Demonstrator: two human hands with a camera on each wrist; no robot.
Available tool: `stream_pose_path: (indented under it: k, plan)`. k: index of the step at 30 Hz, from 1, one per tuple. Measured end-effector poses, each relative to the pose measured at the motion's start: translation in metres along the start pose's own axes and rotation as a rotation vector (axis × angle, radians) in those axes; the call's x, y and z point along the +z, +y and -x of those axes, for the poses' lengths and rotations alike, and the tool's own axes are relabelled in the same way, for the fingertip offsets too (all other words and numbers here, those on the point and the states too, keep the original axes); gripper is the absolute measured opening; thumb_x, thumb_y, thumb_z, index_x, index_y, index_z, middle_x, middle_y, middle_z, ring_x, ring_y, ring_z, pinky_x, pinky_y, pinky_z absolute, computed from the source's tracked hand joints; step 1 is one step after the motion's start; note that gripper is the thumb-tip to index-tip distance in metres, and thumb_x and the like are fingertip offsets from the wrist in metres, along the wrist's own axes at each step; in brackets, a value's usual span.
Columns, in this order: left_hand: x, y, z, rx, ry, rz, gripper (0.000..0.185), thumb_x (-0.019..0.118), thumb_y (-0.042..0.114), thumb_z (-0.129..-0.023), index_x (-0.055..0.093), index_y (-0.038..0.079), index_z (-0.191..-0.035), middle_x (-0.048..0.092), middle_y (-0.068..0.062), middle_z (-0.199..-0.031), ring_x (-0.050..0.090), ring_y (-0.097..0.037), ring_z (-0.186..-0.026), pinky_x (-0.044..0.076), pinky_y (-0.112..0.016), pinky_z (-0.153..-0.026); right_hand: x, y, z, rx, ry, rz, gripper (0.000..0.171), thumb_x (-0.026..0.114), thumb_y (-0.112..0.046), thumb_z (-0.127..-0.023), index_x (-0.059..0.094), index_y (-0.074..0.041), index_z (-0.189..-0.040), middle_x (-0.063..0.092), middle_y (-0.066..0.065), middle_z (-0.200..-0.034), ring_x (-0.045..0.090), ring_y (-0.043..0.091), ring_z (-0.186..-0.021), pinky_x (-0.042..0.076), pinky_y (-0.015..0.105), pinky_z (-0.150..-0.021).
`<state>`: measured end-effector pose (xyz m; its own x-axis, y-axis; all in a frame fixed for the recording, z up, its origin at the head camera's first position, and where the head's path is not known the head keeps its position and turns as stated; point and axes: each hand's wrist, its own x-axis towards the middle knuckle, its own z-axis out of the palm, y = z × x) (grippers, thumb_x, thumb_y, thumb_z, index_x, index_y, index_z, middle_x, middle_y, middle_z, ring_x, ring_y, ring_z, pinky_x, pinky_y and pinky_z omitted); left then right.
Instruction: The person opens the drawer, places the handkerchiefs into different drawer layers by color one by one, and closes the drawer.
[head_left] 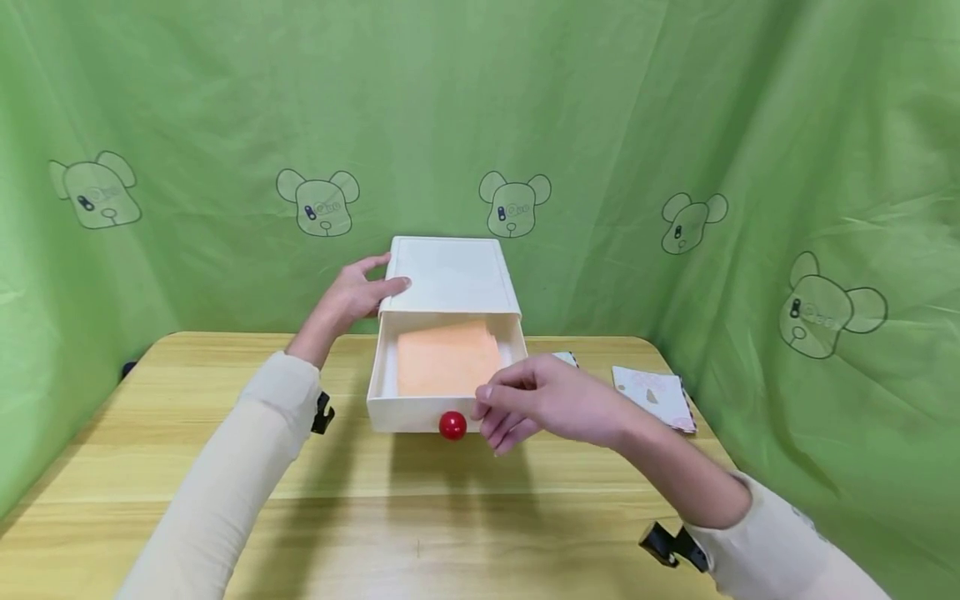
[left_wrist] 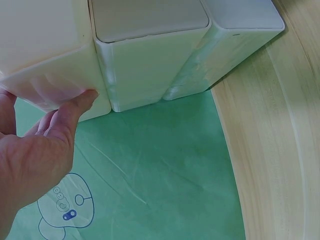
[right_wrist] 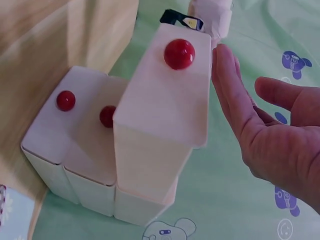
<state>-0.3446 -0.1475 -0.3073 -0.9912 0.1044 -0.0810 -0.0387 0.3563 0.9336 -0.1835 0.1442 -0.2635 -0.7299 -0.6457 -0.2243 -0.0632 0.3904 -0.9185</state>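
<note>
Here's the top drawer (head_left: 408, 415), pulled out toward the near side of the table (head_left: 187, 467), with an orange sheet (head_left: 442, 362) lying folded inside and a red knob (head_left: 452, 426) in front! Behind it, the left hand (head_left: 352, 292) holds the white cabinet (head_left: 450, 271) by its left side, thumb over the top. The right hand (head_left: 551, 400) is at the near right corner, fingers loosely bent around nothing; whether they touch the drawer, I can't tell. Farther right, two patterned cloths (head_left: 652, 396). Beyond, a green curtain (head_left: 450, 100) carries cartoon animal heads, their faint lettering too blurry to read surely. Over to the right wrist: two lower drawers (right_wrist: 75, 125), closed, red-knobbed, hidden from the head view! The right hand covers part of the orange sheet, and one cloth peeks out only partly behind it.
</note>
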Motion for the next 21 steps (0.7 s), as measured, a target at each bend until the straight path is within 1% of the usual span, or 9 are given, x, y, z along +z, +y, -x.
stream_pose_path:
  k: [2,9,15,18,21]
  plan:
    - [0.0,0.0,0.0,0.003,0.0,0.004,0.082,0.07,0.037,-0.096,0.024,0.025,-0.163,0.054,-0.02,-0.147,0.064,-0.033,-0.122,0.053,-0.043,-0.106,0.004,0.003,0.001,0.008,-0.019,0.01,0.03,0.055,-0.021,-0.105,0.069,0.005,-0.106,0.072,0.017,-0.094,0.074,0.028,-0.084,0.065,0.042,-0.082]
    - [0.0,0.0,0.001,0.001,-0.002,0.002,0.082,0.07,0.037,-0.096,0.023,0.025,-0.163,0.056,-0.02,-0.145,0.064,-0.033,-0.122,0.052,-0.044,-0.107,0.014,0.017,0.002,0.067,-0.092,0.011,0.032,0.058,-0.027,-0.104,0.07,0.003,-0.106,0.072,0.017,-0.096,0.072,0.032,-0.088,0.065,0.042,-0.078]
    - [0.0,0.0,0.0,-0.005,-0.004,-0.008,0.083,0.07,0.039,-0.096,0.023,0.026,-0.163,0.056,-0.019,-0.146,0.064,-0.033,-0.122,0.05,-0.045,-0.11,0.021,0.028,-0.001,0.079,-0.076,-0.035,0.034,0.058,-0.028,-0.104,0.066,0.005,-0.103,0.072,0.016,-0.097,0.073,0.029,-0.086,0.065,0.041,-0.077]
    - [0.0,0.0,0.0,-0.007,-0.003,-0.003,0.082,0.07,0.039,-0.096,0.023,0.026,-0.163,0.055,-0.019,-0.146,0.064,-0.033,-0.122,0.05,-0.045,-0.11,0.024,0.032,-0.002,0.074,-0.063,-0.054,0.036,0.057,-0.029,-0.104,0.064,0.007,-0.101,0.072,0.017,-0.098,0.074,0.028,-0.085,0.065,0.041,-0.079]
    - [0.001,0.0,0.0,-0.008,-0.001,-0.001,0.082,0.07,0.039,-0.096,0.024,0.026,-0.162,0.056,-0.019,-0.146,0.064,-0.032,-0.122,0.051,-0.045,-0.109,0.026,0.036,-0.004,0.068,-0.043,-0.065,0.038,0.057,-0.031,-0.104,0.066,0.006,-0.104,0.072,0.016,-0.1,0.074,0.028,-0.088,0.064,0.039,-0.083]
